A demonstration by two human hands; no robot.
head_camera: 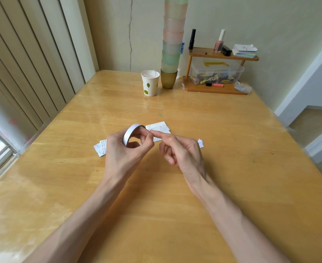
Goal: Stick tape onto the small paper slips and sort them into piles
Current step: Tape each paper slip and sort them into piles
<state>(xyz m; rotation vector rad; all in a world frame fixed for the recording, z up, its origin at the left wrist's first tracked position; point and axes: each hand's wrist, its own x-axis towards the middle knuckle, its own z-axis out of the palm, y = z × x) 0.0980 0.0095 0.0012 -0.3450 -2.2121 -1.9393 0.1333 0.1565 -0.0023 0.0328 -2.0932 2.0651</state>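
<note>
Left hand (124,149) gripped the tape roll (130,134) in curled fingers, right hand (181,150) touched its rim with a straight index finger, the others curled, paper slips (100,147) lying at nine, twelve and three o'clock around them, and a slipping nail could tear the tape end!

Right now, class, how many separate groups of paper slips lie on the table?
3: one pile left of the left hand, one printed sheet behind the tape roll, one small pile right of the right hand. The hands may hide more.
</note>
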